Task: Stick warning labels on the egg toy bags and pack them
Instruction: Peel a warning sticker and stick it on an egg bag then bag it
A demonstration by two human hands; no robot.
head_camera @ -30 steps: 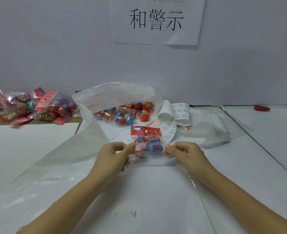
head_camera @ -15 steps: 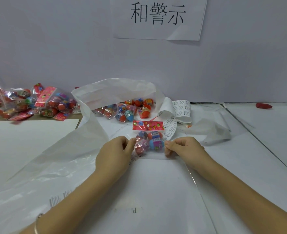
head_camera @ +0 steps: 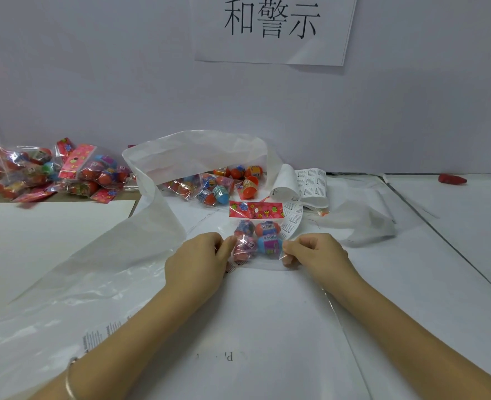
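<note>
A clear egg toy bag (head_camera: pixel 257 236) with a red header card and several coloured eggs lies flat in the middle of the table. My left hand (head_camera: pixel 199 256) pinches its lower left edge. My right hand (head_camera: pixel 315 252) pinches its lower right edge. A white strip of warning labels (head_camera: pixel 307 187) curls just behind and to the right of the bag. Part of a label shows under the bag by my left thumb. More egg toy bags (head_camera: pixel 209 187) lie behind it, and a pile of them (head_camera: pixel 54 171) sits at the far left.
A large translucent plastic bag (head_camera: pixel 140 226) loops from behind the toys down across the left of the table. Crumpled backing film (head_camera: pixel 362 219) lies right of the label strip. A small red object (head_camera: pixel 452 179) rests far right by the wall. White paper sheets cover the table.
Both hands and the bag between them have slid slightly away from me, toward the label strip. The grip on the bag's lower edges looks the same.
</note>
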